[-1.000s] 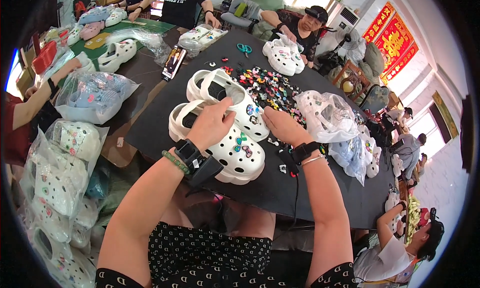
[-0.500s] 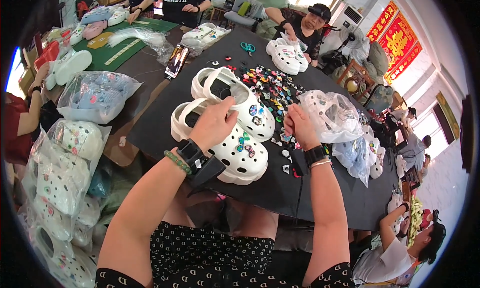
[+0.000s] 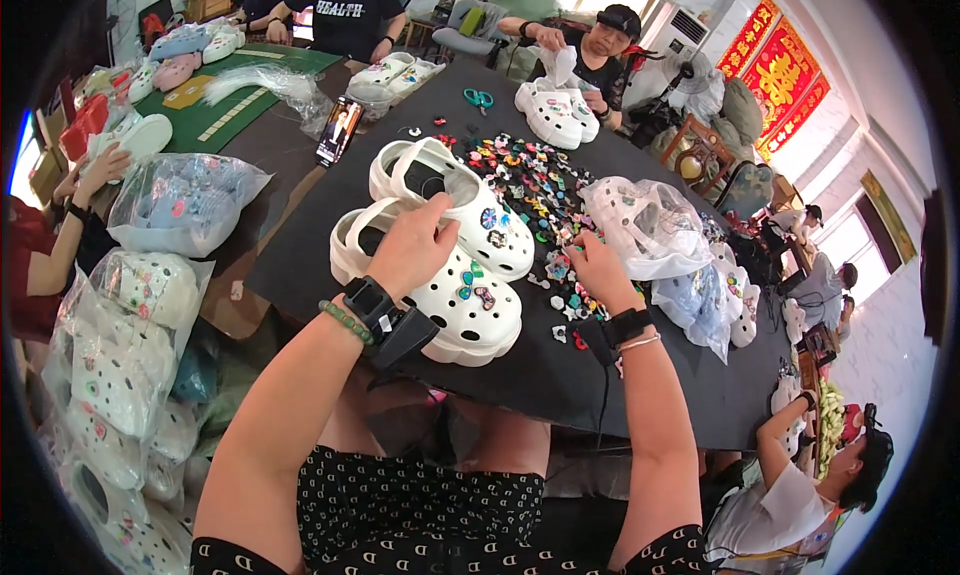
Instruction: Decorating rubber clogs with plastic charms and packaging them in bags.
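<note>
Found on the dark surface (image 3: 560, 405), near the middle of the view: a pair of white clogs lying side by side with toes toward four o'clock — far clog (image 3: 513, 257) at one o'clock from near clog (image 3: 470, 325). Noted coloured charms fitted in both uppers.

Observed left hand (image 3: 408, 250) reaching across the near clog to the far clog's opening, with fingers curled at the rim; cannot tell how firmly. Observed right hand (image 3: 603, 273) at three o'clock from the far clog's toe, at the edge of the charm pile (image 3: 530, 180), with thumb and fingers drawn close; cannot tell whether pinching a piece. Noted bagged clogs (image 3: 645, 240) at one o'clock from that hand.

Judged the clogs light and springy, likely to flex and slide if pushed unheld, unlikely to break. Best held by the rim or side wall, clear of fitted charms. Judged the loose charms light, rubbery and awkward to single out — best taken edgewise between fingertips.

Compared with one second ago: found right hand gone from the far clog's toe to the pile, left hand unmoved at the opening.
</note>
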{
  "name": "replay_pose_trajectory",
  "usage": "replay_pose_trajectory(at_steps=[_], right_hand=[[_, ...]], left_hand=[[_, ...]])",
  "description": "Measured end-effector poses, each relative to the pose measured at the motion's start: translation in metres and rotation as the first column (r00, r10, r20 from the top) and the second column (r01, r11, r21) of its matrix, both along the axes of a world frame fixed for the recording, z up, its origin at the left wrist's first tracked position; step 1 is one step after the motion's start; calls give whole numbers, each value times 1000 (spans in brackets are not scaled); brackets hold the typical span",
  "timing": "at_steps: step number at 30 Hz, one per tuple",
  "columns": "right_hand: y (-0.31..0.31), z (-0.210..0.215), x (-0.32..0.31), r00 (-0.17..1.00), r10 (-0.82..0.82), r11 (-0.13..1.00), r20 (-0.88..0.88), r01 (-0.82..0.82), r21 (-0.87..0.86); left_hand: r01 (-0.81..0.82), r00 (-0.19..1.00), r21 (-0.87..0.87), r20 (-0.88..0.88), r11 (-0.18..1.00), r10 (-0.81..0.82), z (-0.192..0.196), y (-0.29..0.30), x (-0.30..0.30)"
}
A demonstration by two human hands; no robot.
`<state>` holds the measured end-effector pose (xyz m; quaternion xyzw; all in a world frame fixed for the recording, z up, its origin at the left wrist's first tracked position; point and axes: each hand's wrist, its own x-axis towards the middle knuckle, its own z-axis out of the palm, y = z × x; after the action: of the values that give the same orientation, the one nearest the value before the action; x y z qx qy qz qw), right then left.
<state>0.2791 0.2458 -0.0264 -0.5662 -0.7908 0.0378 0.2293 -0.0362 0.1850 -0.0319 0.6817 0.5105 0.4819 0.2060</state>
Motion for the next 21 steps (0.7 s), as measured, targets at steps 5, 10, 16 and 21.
replay_pose_trajectory(at_steps=[5,10,16,21], right_hand=[[-38,52,-64,979,205,977,6,-204,-62],[-38,42,-108,890,392,891,234,-431,143],[-28,38,-111,879,361,915,311,-399,67],[-16,29,-106,875,418,895,246,-443,57]], left_hand=[[-4,1000,-1,5,1000,4,2,-3,-4],[-6,1000,30,13,1000,5,-5,1,-7],[24,1000,-69,20,997,-22,6,-4,-3],[7,1000,3,25,1000,-7,0,-3,-6]])
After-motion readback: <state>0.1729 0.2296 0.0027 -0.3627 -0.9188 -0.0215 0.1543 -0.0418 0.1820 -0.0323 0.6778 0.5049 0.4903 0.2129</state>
